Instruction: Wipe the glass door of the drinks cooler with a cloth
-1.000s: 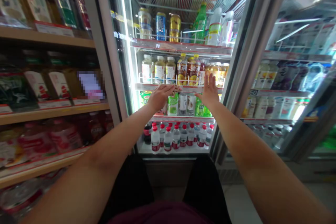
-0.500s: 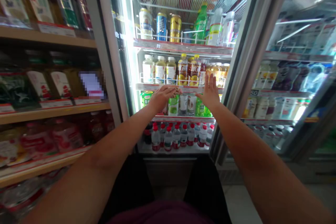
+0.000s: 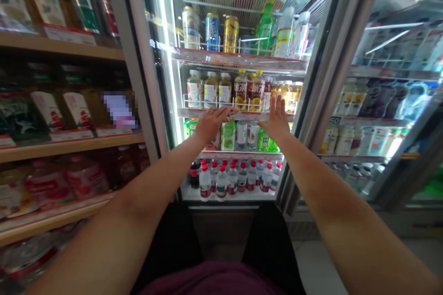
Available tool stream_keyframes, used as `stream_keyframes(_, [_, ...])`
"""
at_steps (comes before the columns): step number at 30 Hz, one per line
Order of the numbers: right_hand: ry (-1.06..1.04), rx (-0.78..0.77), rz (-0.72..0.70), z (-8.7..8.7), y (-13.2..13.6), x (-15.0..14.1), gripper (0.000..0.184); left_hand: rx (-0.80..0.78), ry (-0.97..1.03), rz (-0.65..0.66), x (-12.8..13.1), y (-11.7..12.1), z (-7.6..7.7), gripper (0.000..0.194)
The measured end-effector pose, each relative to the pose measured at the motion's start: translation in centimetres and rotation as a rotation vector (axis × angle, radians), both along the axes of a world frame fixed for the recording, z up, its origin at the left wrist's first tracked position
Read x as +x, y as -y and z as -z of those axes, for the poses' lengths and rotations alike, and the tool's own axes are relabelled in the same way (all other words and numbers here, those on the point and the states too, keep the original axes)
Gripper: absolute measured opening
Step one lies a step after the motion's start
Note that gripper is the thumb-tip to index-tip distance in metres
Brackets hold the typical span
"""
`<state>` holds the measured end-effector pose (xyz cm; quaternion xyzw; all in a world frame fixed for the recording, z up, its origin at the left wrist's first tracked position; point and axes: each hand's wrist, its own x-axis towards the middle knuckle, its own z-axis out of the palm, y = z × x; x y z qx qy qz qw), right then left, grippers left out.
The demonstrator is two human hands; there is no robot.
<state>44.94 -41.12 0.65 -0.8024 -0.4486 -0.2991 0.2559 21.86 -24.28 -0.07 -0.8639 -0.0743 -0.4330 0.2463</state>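
Note:
My left hand (image 3: pixel 212 123) reaches forward to the front of a lit drinks fridge, level with the rail under the middle shelf. Its fingers lie close together over a small, pale, crumpled piece that looks like a cloth (image 3: pixel 232 112). To its right, my right hand (image 3: pixel 277 122) is raised with the fingers stretched up and the thumb apart, holding nothing. Faint reflections suggest a glass door between the hands and the drinks; contact with it cannot be made out. Behind the hands stand yellow-capped tea bottles (image 3: pixel 241 90) and a green drink pack (image 3: pixel 228 136).
Red-capped water bottles (image 3: pixel 222 182) fill the bottom shelf. Cans (image 3: pixel 230 34) and a green bottle (image 3: pixel 265 27) stand higher up. A metal door frame (image 3: pixel 341 60) runs along the right. Wooden shelves (image 3: pixel 69 146) with juice bottles and a blurred-out screen (image 3: pixel 119 109) are at left.
The view has tilted slightly, so the shelves sit a little higher in the picture. My left hand has edged up with the crumpled piece; my right hand keeps nearly the same place.

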Motion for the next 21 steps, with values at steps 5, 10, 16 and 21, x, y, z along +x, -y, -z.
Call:
stream_keyframes(5, [0.006, -0.012, -0.019, 0.1, 0.0, 0.1, 0.128, 0.082, -0.199, 0.083, 0.6, 0.0, 0.5, 0.049])
stream_keyframes(10, [-0.01, -0.022, -0.01, -0.2, 0.2, -0.2, 0.126, -0.013, 0.037, 0.034, 0.9, -0.1, -1.4, 0.051])
stream_keyframes(16, [-0.04, -0.032, 0.006, -0.3, 0.4, -0.6, 0.122, 0.025, -0.087, -0.033, 0.2, 0.4, 0.4, 0.052])
stream_keyframes(21, [-0.033, -0.054, -0.003, -0.5, 0.6, -0.8, 0.121, -0.008, -0.013, -0.043, 0.0, -0.3, -0.4, 0.056])
